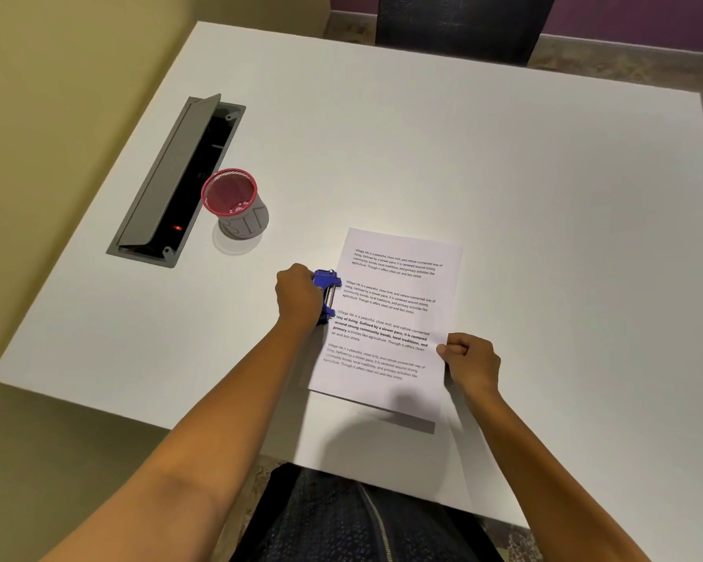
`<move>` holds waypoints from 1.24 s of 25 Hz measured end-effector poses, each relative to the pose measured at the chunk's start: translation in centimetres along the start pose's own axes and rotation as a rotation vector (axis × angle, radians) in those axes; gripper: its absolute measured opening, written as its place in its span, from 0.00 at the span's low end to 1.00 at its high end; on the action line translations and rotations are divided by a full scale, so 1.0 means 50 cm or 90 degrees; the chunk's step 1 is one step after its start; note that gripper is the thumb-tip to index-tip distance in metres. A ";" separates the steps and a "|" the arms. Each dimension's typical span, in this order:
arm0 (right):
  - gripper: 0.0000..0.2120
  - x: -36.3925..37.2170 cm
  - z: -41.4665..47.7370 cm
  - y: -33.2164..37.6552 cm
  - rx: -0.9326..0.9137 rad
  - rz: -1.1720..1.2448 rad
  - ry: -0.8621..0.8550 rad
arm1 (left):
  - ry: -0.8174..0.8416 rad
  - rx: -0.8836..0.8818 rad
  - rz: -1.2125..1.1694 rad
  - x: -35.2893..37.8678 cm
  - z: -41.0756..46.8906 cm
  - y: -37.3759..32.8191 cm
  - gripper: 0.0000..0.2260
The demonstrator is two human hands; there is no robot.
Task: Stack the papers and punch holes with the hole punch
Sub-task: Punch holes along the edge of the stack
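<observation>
A stack of printed white papers (394, 314) lies near the front of the white table (504, 176), its near edge lifted a little above the surface. A blue hole punch (327, 292) sits against the middle of the stack's left edge. My left hand (299, 296) is closed over the punch from the left, hiding most of it. My right hand (469, 361) pinches the stack's right edge near the bottom corner.
A red mesh cup (232, 200) with a grey lower wrap stands left of the papers. Behind it a grey cable hatch (175, 176) in the table is propped open. A dark chair (463, 22) stands at the far side.
</observation>
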State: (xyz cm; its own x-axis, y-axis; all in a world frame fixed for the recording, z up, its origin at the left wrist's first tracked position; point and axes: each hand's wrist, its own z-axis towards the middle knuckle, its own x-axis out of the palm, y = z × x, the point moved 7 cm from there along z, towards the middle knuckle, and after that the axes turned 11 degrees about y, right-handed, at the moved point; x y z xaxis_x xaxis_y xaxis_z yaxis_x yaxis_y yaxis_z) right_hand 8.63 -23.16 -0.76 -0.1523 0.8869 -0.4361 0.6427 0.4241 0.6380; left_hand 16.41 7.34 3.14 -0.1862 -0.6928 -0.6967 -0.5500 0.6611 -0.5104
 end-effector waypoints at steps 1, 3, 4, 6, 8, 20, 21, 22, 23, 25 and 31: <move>0.08 -0.007 0.000 -0.006 0.004 -0.006 -0.011 | 0.002 0.005 0.007 -0.003 0.000 0.000 0.07; 0.06 -0.028 0.000 -0.023 0.016 -0.008 -0.028 | 0.009 0.005 0.012 -0.006 0.002 0.001 0.08; 0.06 -0.039 0.000 -0.033 0.021 -0.008 -0.030 | 0.013 0.001 0.010 -0.007 0.003 0.003 0.08; 0.05 -0.057 -0.001 -0.047 0.026 -0.003 -0.027 | 0.018 -0.011 -0.002 -0.006 0.004 0.008 0.08; 0.04 -0.069 -0.006 -0.053 0.029 0.015 -0.025 | 0.020 -0.013 -0.019 -0.004 0.003 0.011 0.07; 0.10 -0.132 -0.073 -0.009 -0.050 0.167 -0.037 | 0.151 0.005 -0.338 0.036 -0.117 -0.013 0.09; 0.10 -0.136 -0.079 -0.001 -0.060 0.174 -0.038 | 0.219 -0.012 -0.374 0.052 -0.123 -0.012 0.08; 0.10 -0.140 -0.085 0.006 -0.070 0.177 -0.038 | 0.253 -0.010 -0.376 0.058 -0.128 -0.013 0.08; 0.11 -0.143 -0.091 0.014 -0.080 0.177 -0.038 | 0.262 -0.004 -0.374 0.058 -0.129 -0.014 0.08; 0.11 -0.149 -0.102 0.027 -0.095 0.174 -0.043 | 0.254 0.003 -0.389 0.049 -0.130 -0.019 0.08; 0.12 -0.160 -0.121 0.045 -0.113 0.188 -0.056 | 0.234 0.017 -0.464 0.024 -0.140 -0.031 0.07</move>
State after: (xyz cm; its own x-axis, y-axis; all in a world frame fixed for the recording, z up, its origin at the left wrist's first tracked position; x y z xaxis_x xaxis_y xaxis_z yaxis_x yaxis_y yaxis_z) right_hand 6.74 -28.20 8.02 0.0903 0.9603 -0.2639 0.5074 0.1837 0.8419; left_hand 11.33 3.49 6.62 -0.0471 -0.9986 0.0225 -0.6176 0.0114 -0.7864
